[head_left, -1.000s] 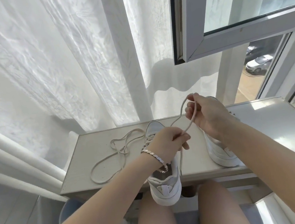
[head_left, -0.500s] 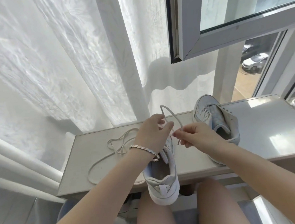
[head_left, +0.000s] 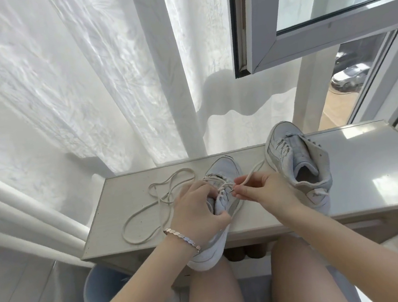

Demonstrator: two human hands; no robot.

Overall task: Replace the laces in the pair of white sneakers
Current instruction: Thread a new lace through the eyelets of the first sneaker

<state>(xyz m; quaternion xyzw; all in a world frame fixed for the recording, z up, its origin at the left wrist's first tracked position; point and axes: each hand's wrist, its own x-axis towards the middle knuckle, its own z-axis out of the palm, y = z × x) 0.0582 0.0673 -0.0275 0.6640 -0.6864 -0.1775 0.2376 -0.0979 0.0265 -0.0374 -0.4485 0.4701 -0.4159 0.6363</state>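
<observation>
1. Sneaker [head_left: 221,170] lies at the centre of the bench [head_left: 363,167], toe toward 12 o'clock and heel overhanging the near edge.
2. Left hand [head_left: 196,213] grips its collar, fingers curled round it.
3. Right hand [head_left: 266,190] pinches a lace end [head_left: 250,172] beside the eyelets.
4. Second sneaker [head_left: 297,156] stands at 2 o'clock of the first.
5. Loose lace [head_left: 150,208] lies looped at 9 o'clock.

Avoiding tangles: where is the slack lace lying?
In the head view, the slack off-white cord lace lies looped on the pale tabletop, left of the white sneaker that the left hand holds.
</observation>
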